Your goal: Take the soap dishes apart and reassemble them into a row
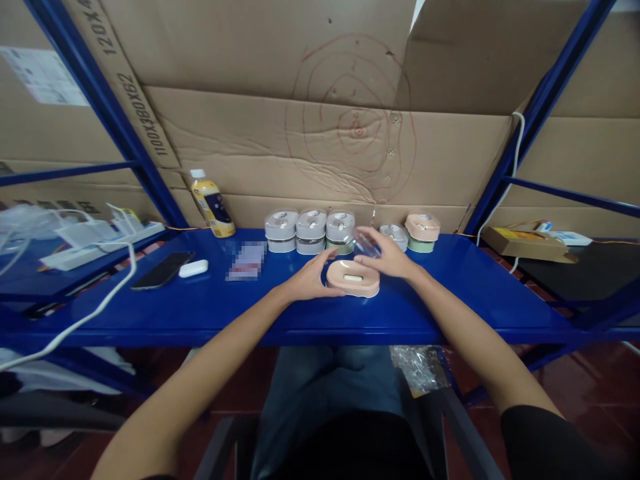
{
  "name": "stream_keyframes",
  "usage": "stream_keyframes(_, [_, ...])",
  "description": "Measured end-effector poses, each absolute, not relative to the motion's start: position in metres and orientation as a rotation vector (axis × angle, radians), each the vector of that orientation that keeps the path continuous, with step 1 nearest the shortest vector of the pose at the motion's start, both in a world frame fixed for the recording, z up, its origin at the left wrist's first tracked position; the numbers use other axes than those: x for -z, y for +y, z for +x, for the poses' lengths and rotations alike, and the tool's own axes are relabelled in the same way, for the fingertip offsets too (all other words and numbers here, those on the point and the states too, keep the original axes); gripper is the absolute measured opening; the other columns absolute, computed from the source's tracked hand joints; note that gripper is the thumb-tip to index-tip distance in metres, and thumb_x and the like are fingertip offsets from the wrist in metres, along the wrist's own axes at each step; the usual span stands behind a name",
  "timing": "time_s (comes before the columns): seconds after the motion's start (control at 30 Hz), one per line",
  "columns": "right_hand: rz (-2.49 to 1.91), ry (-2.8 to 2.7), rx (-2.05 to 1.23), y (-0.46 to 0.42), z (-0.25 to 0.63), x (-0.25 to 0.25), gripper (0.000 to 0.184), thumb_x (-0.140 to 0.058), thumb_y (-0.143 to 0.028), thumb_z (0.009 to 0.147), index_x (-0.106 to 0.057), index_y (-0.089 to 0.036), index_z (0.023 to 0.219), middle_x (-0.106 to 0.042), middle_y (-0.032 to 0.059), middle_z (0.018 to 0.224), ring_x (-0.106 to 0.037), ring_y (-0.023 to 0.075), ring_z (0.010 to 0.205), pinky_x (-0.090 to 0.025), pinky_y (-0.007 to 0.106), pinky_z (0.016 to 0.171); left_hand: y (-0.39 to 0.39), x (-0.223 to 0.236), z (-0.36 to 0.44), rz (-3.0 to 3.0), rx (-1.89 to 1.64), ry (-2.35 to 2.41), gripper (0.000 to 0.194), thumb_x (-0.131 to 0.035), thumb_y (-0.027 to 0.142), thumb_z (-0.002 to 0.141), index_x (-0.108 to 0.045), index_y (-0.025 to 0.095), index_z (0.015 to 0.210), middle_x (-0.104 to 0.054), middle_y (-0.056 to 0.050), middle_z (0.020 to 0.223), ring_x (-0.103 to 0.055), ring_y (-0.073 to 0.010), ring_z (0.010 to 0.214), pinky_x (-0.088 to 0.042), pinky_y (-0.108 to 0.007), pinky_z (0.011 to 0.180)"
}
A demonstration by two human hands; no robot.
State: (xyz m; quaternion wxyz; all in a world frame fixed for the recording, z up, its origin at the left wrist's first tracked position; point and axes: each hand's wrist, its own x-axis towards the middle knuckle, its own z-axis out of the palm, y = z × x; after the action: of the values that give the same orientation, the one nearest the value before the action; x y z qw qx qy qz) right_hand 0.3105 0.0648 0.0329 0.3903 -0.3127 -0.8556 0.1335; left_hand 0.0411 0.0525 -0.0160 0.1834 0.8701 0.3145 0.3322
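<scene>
A pink oval box [353,279] with a pale slot-shaped piece in its top sits near the table's front edge. My left hand [313,277] curves around its left end, thumb at the front and fingers toward the back. Above the box's right rear, my right hand [389,255] grips a clear plastic piece [367,245], blurred and partly covered by the fingers. Behind stand several oval boxes with clear tops, among them a grey one [281,231]. A low clear-topped box [395,235] and a pink-and-green box [423,232] are to the right of my right hand.
On the blue table [300,320] to the left are a yellow bottle [214,205], a black phone [163,270], a white earphone case [193,269] and a blurred-out flat item [247,261]. Cardboard [225,127] backs the table. A white cable [100,310] crosses the left side.
</scene>
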Motion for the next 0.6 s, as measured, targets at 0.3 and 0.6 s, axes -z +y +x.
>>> stream_keyframes(0.3, [-0.953, -1.932, -0.2, 0.082, 0.327, -0.026, 0.074, -0.071, -0.063, 0.084, -0.053, -0.02, 0.142, -0.07, 0.0165, 0.13, -0.069, 0.0351, 0.114, -0.056, 0.056, 0.1, 0.05, 0.014, 0.041, 2.635, -0.817, 0.866, 0.041, -0.06, 0.049, 0.099, -0.074, 0.023, 0.127, -0.058, -0.014, 0.139, -0.057, -0.0316, 0.133, -0.045, -0.049, 0.117])
stream_keyframes(0.6, [-1.022, -1.888, -0.17, 0.088, 0.33, -0.022, 0.076, -0.067, -0.066, 0.086, -0.051, -0.02, 0.145, -0.069, 0.0173, 0.134, -0.068, 0.0365, 0.118, -0.055, 0.057, 0.1, 0.061, 0.011, 0.032, 2.414, -1.28, 1.291, 0.041, -0.046, 0.045, 0.103, -0.069, 0.019, 0.124, -0.06, -0.014, 0.131, -0.059, -0.0296, 0.127, -0.045, -0.049, 0.116])
